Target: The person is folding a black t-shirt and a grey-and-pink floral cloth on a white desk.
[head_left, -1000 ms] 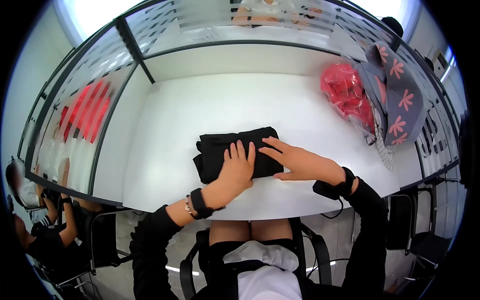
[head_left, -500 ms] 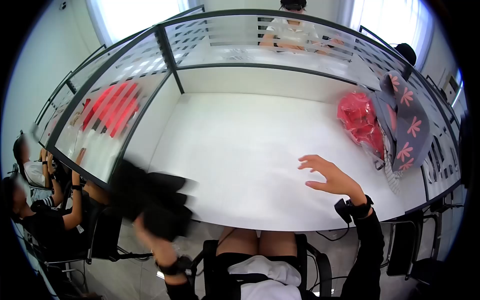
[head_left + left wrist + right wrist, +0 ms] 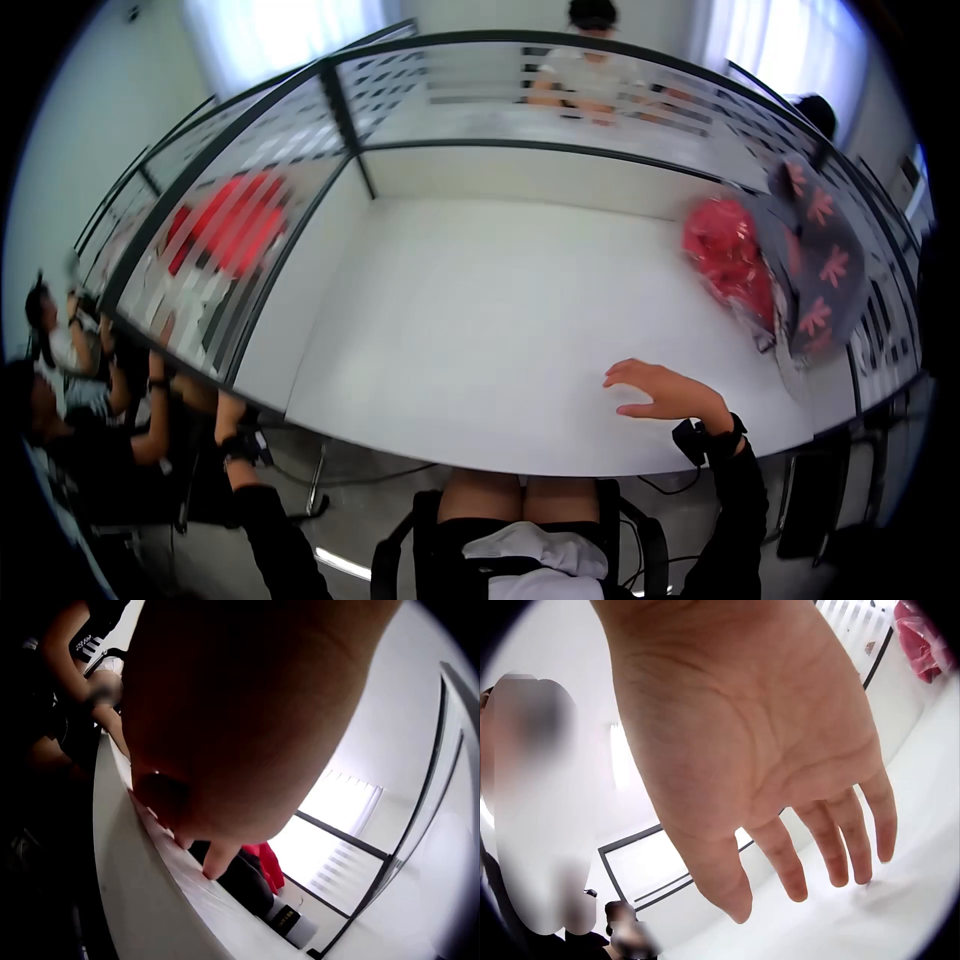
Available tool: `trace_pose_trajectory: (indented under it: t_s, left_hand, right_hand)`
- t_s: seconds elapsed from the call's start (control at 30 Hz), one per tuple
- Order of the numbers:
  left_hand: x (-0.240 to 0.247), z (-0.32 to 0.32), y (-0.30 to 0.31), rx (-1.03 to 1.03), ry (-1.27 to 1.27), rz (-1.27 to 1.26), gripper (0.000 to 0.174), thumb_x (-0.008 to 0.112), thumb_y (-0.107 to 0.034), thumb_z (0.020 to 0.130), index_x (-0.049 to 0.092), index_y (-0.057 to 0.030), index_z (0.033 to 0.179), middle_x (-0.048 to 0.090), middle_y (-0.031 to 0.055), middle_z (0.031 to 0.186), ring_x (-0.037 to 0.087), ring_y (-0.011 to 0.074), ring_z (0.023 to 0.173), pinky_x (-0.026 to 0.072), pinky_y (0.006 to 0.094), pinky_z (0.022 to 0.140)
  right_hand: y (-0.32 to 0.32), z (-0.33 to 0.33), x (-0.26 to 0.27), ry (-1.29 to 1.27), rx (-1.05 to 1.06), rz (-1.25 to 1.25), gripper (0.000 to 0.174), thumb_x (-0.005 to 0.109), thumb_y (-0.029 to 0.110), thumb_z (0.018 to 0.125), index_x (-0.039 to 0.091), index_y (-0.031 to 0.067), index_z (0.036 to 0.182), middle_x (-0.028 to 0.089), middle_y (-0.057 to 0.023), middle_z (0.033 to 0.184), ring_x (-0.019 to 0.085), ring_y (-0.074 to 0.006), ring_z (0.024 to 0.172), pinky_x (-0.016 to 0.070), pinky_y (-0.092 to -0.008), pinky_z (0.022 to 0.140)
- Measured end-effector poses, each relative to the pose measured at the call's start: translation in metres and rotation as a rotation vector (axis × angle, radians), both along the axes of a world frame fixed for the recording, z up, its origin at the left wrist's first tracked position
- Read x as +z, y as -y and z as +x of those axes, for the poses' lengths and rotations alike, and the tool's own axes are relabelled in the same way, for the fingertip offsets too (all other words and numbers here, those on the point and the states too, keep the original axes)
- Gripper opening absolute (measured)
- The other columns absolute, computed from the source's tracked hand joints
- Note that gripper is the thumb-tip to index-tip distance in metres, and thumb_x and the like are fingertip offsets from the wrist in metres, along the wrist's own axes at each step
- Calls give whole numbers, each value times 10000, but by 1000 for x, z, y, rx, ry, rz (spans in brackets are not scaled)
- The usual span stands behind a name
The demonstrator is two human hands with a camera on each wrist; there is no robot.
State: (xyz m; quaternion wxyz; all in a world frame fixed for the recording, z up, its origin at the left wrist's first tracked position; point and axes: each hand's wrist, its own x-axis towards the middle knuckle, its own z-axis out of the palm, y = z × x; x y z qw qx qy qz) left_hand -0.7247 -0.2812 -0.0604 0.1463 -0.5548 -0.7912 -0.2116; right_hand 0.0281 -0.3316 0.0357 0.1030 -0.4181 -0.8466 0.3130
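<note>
My left hand (image 3: 229, 412) reaches past the front end of the left partition, its fingers hidden behind it in the head view. Dark folded cloth (image 3: 228, 312) shows through the striped glass there, farther in than the hand. In the left wrist view, straight fingers (image 3: 219, 859) point down at the white desktop, close beside the black cloth (image 3: 247, 883). My right hand (image 3: 664, 390) hovers at the front right of my desk with nothing in it. Its fingers (image 3: 847, 840) spread loosely, palm toward the wrist camera.
A red item in clear plastic (image 3: 728, 262) and grey flower-patterned cloth (image 3: 825, 265) lie at the desk's right end. Red cloth (image 3: 240, 222) is behind the left partition (image 3: 300, 265). People sit at the left and across the glass.
The folded black cloth lay under both hands, then my left hand swung it left off my desk and past the partition. The right hand drew back rightward. The head view turned left.
</note>
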Motion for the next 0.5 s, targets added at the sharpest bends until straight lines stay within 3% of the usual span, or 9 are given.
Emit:
trace_pose_trajectory:
  t_s: [0.17, 0.27, 0.33, 0.37, 0.4, 0.47, 0.5]
  left_hand:
    - [-18, -1, 10, -76, 218, -1, 331, 434, -1, 838, 466, 74, 1159, 566, 227, 1045, 558, 295, 942, 451, 319, 811]
    - [-16, 20, 27, -108, 384, 266, 301, 417, 44, 824, 502, 92, 1108, 573, 222, 1008, 560, 268, 910, 448, 303, 800]
    - [11, 86, 45, -48, 464, 613, 265, 413, 57, 852, 534, 69, 1088, 591, 120, 1024, 568, 220, 915, 450, 317, 862]
    - [25, 98, 56, -70, 374, 611, 238, 401, 52, 869, 555, 53, 1051, 585, 123, 1006, 572, 213, 918, 452, 311, 878]
    - [51, 146, 61, -21, 228, 732, 171, 424, 49, 847, 580, 25, 911, 567, 121, 914, 569, 210, 818, 481, 306, 755]
    - [53, 150, 65, -184, 224, 807, 144, 409, 42, 858, 549, 26, 886, 551, 104, 887, 537, 190, 816, 453, 281, 733]
    - [93, 212, 71, -289, 210, 863, 186, 420, -44, 886, 558, 13, 775, 568, 124, 821, 546, 237, 750, 464, 332, 703]
  right_hand:
    - [16, 24, -3, -51, -51, 3, 315, 603, 221, 839, 524, 62, 1099, 514, -110, 1159, 517, -288, 1040, 421, -352, 890]
    - [7, 44, 4, -195, -203, 0, 251, 617, 155, 819, 560, 58, 1043, 555, -97, 1080, 549, -257, 979, 427, -349, 866]
    - [-7, 63, 10, -244, -367, 196, 236, 626, 134, 804, 566, 56, 1019, 561, -100, 1059, 540, -257, 983, 418, -348, 876]
    - [-20, 77, 9, -186, -474, 481, 229, 631, 125, 790, 566, 56, 999, 561, -101, 1051, 529, -268, 1002, 410, -351, 883]
    - [-32, 95, 9, -118, -580, 766, 223, 637, 116, 776, 565, 56, 978, 561, -102, 1043, 518, -280, 1020, 403, -354, 890]
    - [-54, 138, 25, -24, -880, 1076, 235, 640, 104, 751, 548, 46, 960, 559, -110, 1024, 491, -283, 1075, 390, -346, 909]
    - [-61, 160, 30, 34, -1038, 1175, 279, 653, 127, 737, 533, 39, 972, 536, -133, 1062, 471, -309, 1099, 384, -376, 918]
